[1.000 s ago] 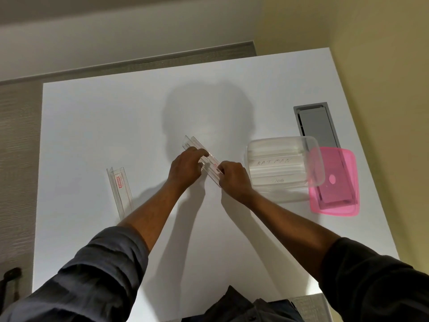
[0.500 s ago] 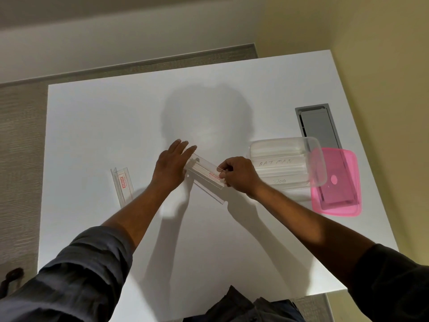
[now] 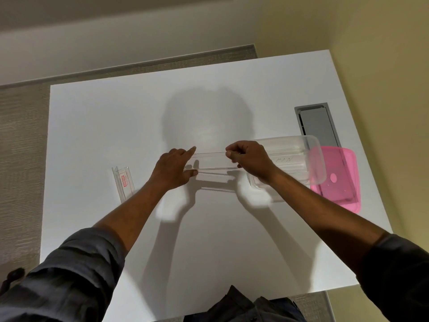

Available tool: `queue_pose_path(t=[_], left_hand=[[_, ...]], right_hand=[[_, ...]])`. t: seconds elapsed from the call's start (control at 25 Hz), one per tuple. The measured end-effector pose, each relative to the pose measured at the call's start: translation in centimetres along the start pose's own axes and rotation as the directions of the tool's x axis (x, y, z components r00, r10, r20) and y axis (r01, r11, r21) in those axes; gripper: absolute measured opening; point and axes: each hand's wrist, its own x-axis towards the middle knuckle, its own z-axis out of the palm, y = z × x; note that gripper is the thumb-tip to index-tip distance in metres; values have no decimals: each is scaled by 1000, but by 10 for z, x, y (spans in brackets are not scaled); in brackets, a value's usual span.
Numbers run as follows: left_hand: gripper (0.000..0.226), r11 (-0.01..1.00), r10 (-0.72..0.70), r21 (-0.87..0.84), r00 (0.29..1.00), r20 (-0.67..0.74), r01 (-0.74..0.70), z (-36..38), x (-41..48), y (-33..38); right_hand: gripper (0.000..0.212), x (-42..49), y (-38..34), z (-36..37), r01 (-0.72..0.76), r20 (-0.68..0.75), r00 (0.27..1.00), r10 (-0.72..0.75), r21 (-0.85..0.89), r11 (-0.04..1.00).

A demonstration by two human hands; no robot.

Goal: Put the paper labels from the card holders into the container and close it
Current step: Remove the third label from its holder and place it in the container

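My left hand [image 3: 174,171] and right hand [image 3: 249,160] each pinch an end of the clear plastic card holder [image 3: 212,161], lifted just left of the clear rectangular container [image 3: 299,162] holding written labels.

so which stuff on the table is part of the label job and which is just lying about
Part of the job:
- clear card holder held between left hand and right hand
- second card holder with its red label
- clear container
- pink lid

Just there:
- grey cable hatch set in the white table
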Motion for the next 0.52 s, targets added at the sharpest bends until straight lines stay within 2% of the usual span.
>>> queue_pose_path(t=[0.2, 0.28, 0.44, 0.52], left_hand=[[78, 986, -7, -162, 994, 112, 26, -7, 0, 2], [74, 971, -8, -234, 989, 149, 43, -10, -1, 4], [60, 908, 63, -418, 979, 193, 24, -17, -4, 11], [53, 879, 74, -475, 977, 200, 30, -21, -5, 14]], right_hand=[[43, 5, -4, -14, -41, 153, 988, 34, 43, 998], [47, 7, -3, -17, -60, 159, 986, 53, 36, 998], [41, 8, -1, -24, -79, 127, 989, 72, 49, 996], [48, 8, -1, -28, -108, 116, 988, 101, 56, 993]])
